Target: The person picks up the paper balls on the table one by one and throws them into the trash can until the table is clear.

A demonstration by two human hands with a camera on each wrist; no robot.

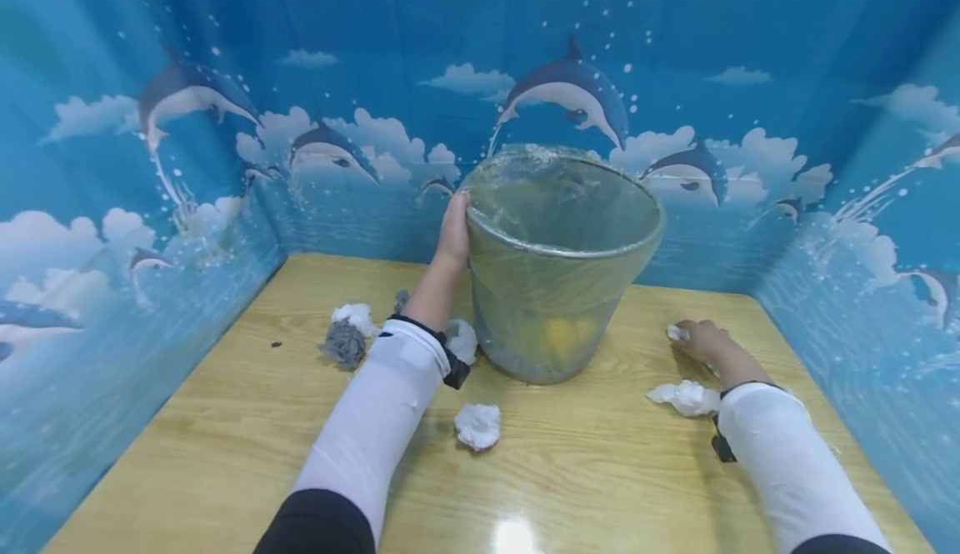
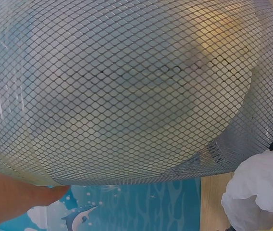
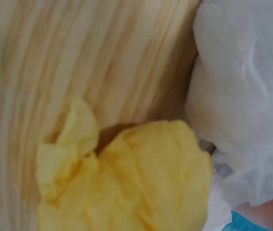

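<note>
A mesh wastebasket [image 1: 551,287] with a clear plastic liner leans slightly, and something yellow shows through its lower wall. My left hand [image 1: 454,229] grips it at the left, just under the rim; its thumb [image 2: 26,195] lies along the mesh in the left wrist view. At the table's right side, my right hand [image 1: 705,342] pinches a crumpled white paper [image 1: 677,333]. Another crumpled white paper [image 1: 686,398] lies just in front of that hand. In the right wrist view, a crumpled yellow paper [image 3: 151,178] is close to the white paper [image 3: 244,96] by the fingers.
Left of the basket lie a grey crumpled paper [image 1: 343,344], a white one [image 1: 356,317] and another white one [image 1: 461,341] partly behind my left wrist. A white paper ball [image 1: 477,426] rests in front. Dolphin-print curtains [image 1: 360,62] surround the wooden table [image 1: 570,471].
</note>
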